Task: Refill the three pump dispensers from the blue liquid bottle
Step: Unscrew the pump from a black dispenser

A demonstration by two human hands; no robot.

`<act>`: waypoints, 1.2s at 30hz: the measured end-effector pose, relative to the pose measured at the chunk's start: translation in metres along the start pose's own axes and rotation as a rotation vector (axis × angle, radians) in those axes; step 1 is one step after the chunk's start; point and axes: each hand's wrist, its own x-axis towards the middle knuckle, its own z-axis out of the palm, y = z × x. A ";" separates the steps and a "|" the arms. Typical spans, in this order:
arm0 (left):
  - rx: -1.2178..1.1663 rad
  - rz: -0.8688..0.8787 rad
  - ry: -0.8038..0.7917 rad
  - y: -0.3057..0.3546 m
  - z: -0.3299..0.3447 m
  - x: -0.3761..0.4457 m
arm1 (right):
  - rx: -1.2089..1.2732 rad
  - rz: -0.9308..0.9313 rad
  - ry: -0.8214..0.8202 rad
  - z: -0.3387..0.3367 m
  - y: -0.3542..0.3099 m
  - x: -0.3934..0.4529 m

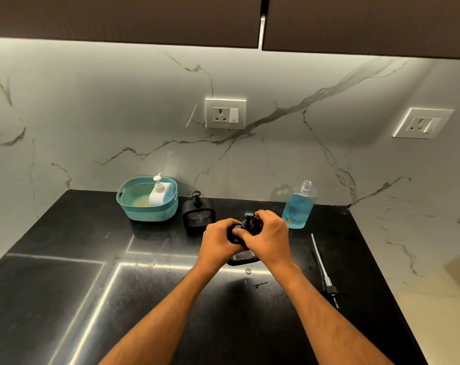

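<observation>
Head view hides most of the near black dispenser (243, 255) behind both hands; only its pump top and grated front tray show. Left hand (218, 242) curls round its left side, thumb across the body. Right hand (269, 237) wraps over the pump collar, fingers bent, perhaps turning it. A second black dispenser (198, 213) stands behind, a white dispenser (159, 193) in the teal basket (147, 213). Uncapped, the blue liquid bottle (298, 206) stands right, its pump tube (322, 267) lying nearby. No label is readable.
</observation>
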 end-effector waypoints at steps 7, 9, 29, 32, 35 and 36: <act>0.006 0.006 -0.006 0.004 0.002 0.002 | 0.069 0.010 -0.005 -0.005 0.000 0.005; -0.006 0.012 -0.015 0.005 0.002 0.003 | 0.083 0.024 -0.007 -0.006 0.001 0.006; -0.008 0.017 -0.024 -0.001 -0.004 0.014 | 0.162 0.051 -0.108 -0.017 -0.008 0.016; -0.009 0.022 -0.019 0.001 -0.004 0.016 | 0.139 0.056 -0.059 -0.014 -0.010 0.016; -0.004 0.018 -0.015 0.003 -0.006 0.017 | 0.195 0.041 -0.091 -0.013 -0.007 0.018; -0.004 0.016 -0.014 0.003 -0.006 0.017 | 0.229 0.033 -0.110 -0.013 -0.006 0.019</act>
